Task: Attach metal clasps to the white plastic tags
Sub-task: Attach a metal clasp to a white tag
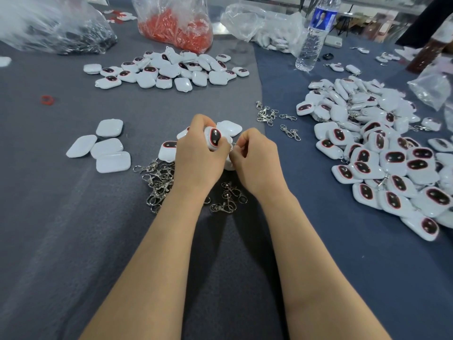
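Tag [213,138] is gripped on edge in the left hand [197,155], just above the surface [73,217], its corner turned toward the right hand [255,158], whose fingertips pinch what looks like a clasp [233,144] against it. Loose clasps [159,182] lie under both wrists, handy for the next pick.

Person, head view. Left forearm [157,253] and right forearm [308,253]: bare along their whole visible length, slender, smooth-surfaced. Left grip [196,153] and right grip [255,155]: bare hands, uncovered from wrist to fingertips. Wrists narrow, likewise bare.
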